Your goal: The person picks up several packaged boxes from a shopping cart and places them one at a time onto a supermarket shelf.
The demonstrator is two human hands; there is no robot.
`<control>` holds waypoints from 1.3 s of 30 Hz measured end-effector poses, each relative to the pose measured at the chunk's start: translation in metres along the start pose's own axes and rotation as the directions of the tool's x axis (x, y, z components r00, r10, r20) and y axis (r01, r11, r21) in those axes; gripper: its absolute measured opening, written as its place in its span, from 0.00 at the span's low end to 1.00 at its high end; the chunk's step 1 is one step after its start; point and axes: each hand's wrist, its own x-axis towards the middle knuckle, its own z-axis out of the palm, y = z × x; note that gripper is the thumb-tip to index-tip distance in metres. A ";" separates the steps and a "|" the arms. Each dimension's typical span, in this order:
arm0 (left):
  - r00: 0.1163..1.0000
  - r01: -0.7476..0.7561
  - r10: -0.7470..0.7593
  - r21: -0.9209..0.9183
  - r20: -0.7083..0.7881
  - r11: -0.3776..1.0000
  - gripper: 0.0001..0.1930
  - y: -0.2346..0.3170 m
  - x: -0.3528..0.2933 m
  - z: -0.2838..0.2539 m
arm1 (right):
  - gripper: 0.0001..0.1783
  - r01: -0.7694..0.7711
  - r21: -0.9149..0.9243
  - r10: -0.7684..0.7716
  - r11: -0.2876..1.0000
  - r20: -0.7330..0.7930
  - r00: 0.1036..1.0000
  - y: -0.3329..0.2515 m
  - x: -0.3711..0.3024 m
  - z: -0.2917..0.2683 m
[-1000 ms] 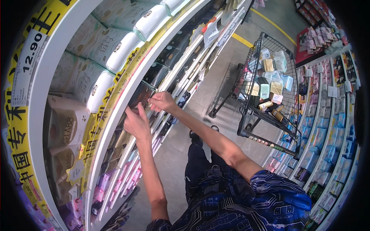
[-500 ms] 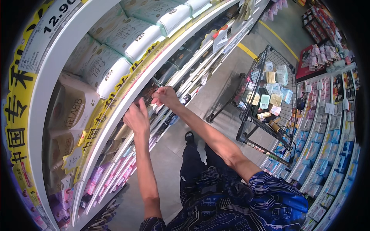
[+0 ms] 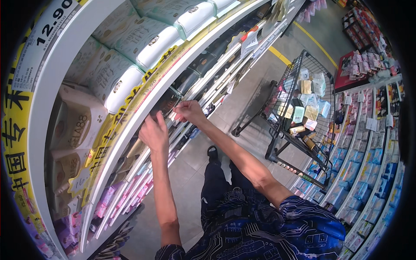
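Note:
My left hand [image 3: 154, 133] is at the front of a lower shelf, just under the white edge [image 3: 130, 113] of the shelf above. Its fingers are bent inward and their tips are partly hidden. To its right, my right hand [image 3: 190, 113] is closed, the fingertips pinched together. Between and behind the hands lies a dark brown package [image 3: 166, 105] with a shiny surface. Whether the fingers hold part of it is too small to make out. Further along the same shelf stand black packages [image 3: 184, 80].
White and mint packs [image 3: 149, 41] and beige packs [image 3: 71, 125] fill the upper shelf at left. Pink packs [image 3: 108, 197] sit lower down. Behind me to the right stands a black wire shopping cart [image 3: 277, 145] holding several goods. Shelves with blue packs [image 3: 351, 173] line the right side.
Both hands stay at nearly the same place by the dark brown package. My right hand has shifted very slightly right and down. The view has moved a little.

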 end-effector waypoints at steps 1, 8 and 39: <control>0.999 0.040 -0.040 -0.023 0.017 0.999 0.20 0.002 -0.001 -0.001 | 0.12 -0.009 -0.051 0.008 0.999 -0.023 1.000 0.001 0.000 -0.001; 0.999 0.054 -0.054 -0.049 0.008 0.997 0.19 0.005 0.001 -0.004 | 0.15 0.058 -0.218 -0.075 0.974 -0.071 0.995 -0.002 -0.002 0.000; 0.996 0.089 -0.087 -0.054 0.037 0.995 0.30 0.009 -0.006 -0.008 | 0.12 -0.010 -0.049 0.008 0.999 -0.054 0.998 -0.002 -0.006 -0.001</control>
